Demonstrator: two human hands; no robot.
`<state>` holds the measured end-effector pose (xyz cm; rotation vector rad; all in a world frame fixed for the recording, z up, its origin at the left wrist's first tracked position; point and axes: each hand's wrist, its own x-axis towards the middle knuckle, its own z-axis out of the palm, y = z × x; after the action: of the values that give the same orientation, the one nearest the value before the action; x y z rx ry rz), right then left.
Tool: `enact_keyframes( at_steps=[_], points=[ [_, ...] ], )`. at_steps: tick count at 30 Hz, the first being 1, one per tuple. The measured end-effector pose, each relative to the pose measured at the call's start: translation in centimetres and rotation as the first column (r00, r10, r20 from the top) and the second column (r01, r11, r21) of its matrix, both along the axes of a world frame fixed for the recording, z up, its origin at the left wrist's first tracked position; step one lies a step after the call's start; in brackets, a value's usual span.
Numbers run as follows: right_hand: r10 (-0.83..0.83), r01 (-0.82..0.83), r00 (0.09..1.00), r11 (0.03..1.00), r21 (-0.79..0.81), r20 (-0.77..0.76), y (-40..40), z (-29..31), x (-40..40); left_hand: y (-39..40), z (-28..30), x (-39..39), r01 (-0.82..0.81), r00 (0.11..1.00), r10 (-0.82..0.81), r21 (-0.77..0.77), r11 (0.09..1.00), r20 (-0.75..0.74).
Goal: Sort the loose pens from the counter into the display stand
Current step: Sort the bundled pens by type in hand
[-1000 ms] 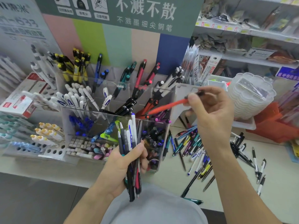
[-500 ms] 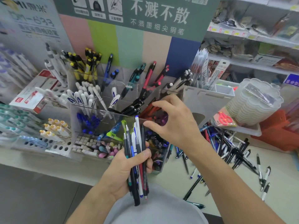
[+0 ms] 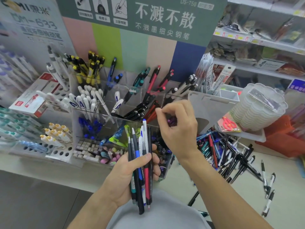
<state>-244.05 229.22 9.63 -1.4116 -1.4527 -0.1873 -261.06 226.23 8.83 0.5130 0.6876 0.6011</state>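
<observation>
My left hand [image 3: 127, 177] grips a bundle of several pens [image 3: 142, 164], black, blue, white and red, upright in front of the clear display stand [image 3: 115, 115]. The stand's compartments hold yellow, white, blue, teal, black and red pens. Over its right middle compartment, just above the red pens [image 3: 151, 114], hovers my right hand [image 3: 178, 128]. That hand's fingers are curled with thumb and forefinger close together, and nothing shows between them. Loose pens [image 3: 227, 154] lie in a heap on the counter to the right, behind my right forearm.
A stack of clear plastic trays [image 3: 257, 109] and a packet of red scissors [image 3: 228, 123] sit at the right on a white tray. An orange box [image 3: 283, 139] is beyond them. White markers [image 3: 56, 134] and erasers [image 3: 89, 147] fill racks at the left.
My right hand carried an orange-red pen to the stand's red-pen compartment and now hovers there without it. My left hand keeps its bundle, a little higher in view.
</observation>
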Motion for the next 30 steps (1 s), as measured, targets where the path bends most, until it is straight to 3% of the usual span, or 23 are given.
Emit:
enact_keyframes(
  at_steps=[3,6,8,14,21,27,30],
  points=[
    [0.118,-0.183,0.958,0.953,-0.240,-0.262,-3.3,1.3,-0.5,0.0,-0.2,-0.2,0.050,0.999,-0.050,0.060,0.997,-0.010],
    [0.123,-0.352,0.915,0.712,-0.607,-0.385,-4.9,1.7,0.0,-0.2,-0.3,-0.1,0.159,0.987,-0.157,0.139,0.977,-0.024],
    [0.135,-0.434,0.876,0.642,-0.633,-0.464,-5.2,1.8,0.8,-0.4,-0.3,0.2,0.222,0.974,-0.228,0.165,0.961,0.014],
    [0.064,-0.562,0.730,0.623,-0.545,-0.680,-6.3,1.9,3.1,-0.6,-0.8,0.9,0.313,0.950,-0.310,0.185,0.932,-0.046],
    [0.181,-0.637,0.761,0.388,-0.666,-0.623,-6.8,3.0,4.6,-1.1,-1.5,1.2,0.405,0.914,-0.386,0.221,0.887,-0.124],
    [0.294,-0.555,0.826,0.286,-0.781,-0.480,-6.0,3.6,5.4,-1.1,-2.0,1.4,0.478,0.878,-0.447,0.252,0.841,-0.171],
    [0.324,-0.590,0.803,0.309,-0.746,-0.501,-5.8,3.7,5.8,-1.1,-1.9,1.5,0.482,0.876,-0.462,0.262,0.836,-0.137]
  ],
)
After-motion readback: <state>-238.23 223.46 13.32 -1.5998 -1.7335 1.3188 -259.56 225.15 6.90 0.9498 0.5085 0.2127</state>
